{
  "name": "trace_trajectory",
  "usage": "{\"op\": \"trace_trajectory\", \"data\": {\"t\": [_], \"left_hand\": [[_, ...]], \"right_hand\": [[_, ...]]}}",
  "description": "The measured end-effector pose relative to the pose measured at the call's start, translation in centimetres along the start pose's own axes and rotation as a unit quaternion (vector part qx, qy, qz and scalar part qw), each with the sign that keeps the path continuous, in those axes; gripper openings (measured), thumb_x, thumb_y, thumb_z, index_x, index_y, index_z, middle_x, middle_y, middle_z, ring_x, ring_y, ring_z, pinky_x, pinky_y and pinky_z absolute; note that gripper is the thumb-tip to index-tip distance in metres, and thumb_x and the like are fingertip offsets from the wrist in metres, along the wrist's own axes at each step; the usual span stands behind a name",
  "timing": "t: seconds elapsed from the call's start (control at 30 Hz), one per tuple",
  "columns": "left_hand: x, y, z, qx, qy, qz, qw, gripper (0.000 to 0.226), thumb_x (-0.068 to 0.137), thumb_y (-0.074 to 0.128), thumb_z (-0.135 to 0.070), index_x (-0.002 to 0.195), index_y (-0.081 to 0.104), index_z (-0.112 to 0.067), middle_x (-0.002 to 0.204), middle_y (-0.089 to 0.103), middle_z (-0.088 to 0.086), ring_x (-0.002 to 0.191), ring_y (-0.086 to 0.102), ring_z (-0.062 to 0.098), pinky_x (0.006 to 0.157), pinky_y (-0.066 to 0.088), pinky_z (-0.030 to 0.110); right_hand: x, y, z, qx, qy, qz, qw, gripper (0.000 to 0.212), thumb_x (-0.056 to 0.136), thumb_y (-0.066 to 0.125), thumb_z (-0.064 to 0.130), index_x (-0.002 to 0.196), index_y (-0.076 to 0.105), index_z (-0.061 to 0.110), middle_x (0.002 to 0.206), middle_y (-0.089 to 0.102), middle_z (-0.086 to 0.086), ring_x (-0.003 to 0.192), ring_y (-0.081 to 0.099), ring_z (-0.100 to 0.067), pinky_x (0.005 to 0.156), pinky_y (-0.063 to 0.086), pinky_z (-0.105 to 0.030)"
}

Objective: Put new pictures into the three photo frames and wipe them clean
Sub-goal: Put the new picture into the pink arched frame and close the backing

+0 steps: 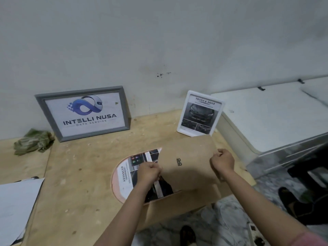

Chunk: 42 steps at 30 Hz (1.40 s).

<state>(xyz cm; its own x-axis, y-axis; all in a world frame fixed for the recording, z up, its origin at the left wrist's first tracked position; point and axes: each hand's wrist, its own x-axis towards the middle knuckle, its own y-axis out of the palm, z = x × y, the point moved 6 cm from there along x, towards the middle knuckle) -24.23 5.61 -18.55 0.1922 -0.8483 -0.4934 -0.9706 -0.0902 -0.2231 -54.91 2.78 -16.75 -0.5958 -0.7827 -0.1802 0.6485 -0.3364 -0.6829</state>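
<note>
Both hands on the backing board (pixel 188 162), mid-table (pixel 79 174), held tilted over the pink frame (pixel 115 176). Left hand (pixel 149 173) with fingers curled, pinching the board's left edge; right hand (pixel 222 161) with fingers curled round its right edge. Print (pixel 136 167) lying in the pink frame, half covered by the board. Grey frame (pixel 83 112) and white frame (pixel 200 113) propped against the far wall. Green cloth (pixel 33 141) far left. Loose paper (pixel 16 208) near left.

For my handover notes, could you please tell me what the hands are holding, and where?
Both hold the brown backing board: the left hand pinches its left edge, the right hand its right edge.
</note>
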Motion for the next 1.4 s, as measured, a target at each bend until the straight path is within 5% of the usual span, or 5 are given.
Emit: {"op": "trace_trajectory", "data": {"t": [0.7,1.0,1.13,1.3,1.4], "left_hand": [[-1.8,15.6,-3.9,0.427,0.029,-0.038,0.903,0.024,0.085,0.052,-0.005,0.104,0.063,0.005,0.111,0.063,0.023,0.107,0.061,0.035,0.086,0.048,0.034],[-1.9,15.9,-3.1,0.446,0.046,-0.054,0.892,0.024,0.09,0.047,-0.012,0.105,0.061,0.0,0.111,0.059,0.018,0.103,0.059,0.034,0.082,0.047,0.034],[-1.6,14.5,-3.1,0.399,0.129,-0.115,0.901,0.021,0.09,0.046,-0.02,0.092,0.059,-0.004,0.099,0.056,0.015,0.092,0.057,0.033,0.07,0.046,0.037],[-2.3,9.0,-1.4,0.372,0.142,-0.208,0.894,0.029,0.091,0.051,-0.029,0.105,0.061,-0.006,0.104,0.055,0.013,0.093,0.055,0.029,0.073,0.05,0.038],[-2.1,5.7,0.0,0.398,0.098,-0.209,0.888,0.037,0.086,0.058,-0.037,0.113,0.055,-0.012,0.114,0.052,0.011,0.1,0.052,0.024,0.08,0.052,0.036]], "right_hand": [[6.8,-2.1,-7.9,-0.2,-0.179,0.098,0.958,0.041,0.086,0.053,0.014,0.124,0.05,0.003,0.136,0.041,-0.02,0.119,0.04,-0.04,0.098,0.037,-0.046],[6.1,-1.0,-7.3,-0.213,-0.215,0.094,0.948,0.031,0.073,0.046,0.01,0.097,0.058,-0.005,0.112,0.054,-0.03,0.098,0.055,-0.047,0.085,0.045,-0.049],[4.3,0.6,-4.4,-0.171,-0.277,0.136,0.936,0.05,0.078,0.048,0.01,0.125,0.053,-0.006,0.13,0.05,-0.03,0.122,0.047,-0.046,0.104,0.035,-0.054],[0.3,5.3,-0.5,-0.102,-0.37,0.232,0.894,0.048,0.075,0.04,0.014,0.113,0.059,-0.009,0.105,0.063,-0.025,0.096,0.062,-0.041,0.085,0.053,-0.05],[-1.8,7.3,1.7,-0.137,-0.401,0.263,0.867,0.051,0.089,0.04,0.021,0.136,0.044,0.003,0.136,0.05,-0.013,0.128,0.044,-0.03,0.108,0.037,-0.043]]}}
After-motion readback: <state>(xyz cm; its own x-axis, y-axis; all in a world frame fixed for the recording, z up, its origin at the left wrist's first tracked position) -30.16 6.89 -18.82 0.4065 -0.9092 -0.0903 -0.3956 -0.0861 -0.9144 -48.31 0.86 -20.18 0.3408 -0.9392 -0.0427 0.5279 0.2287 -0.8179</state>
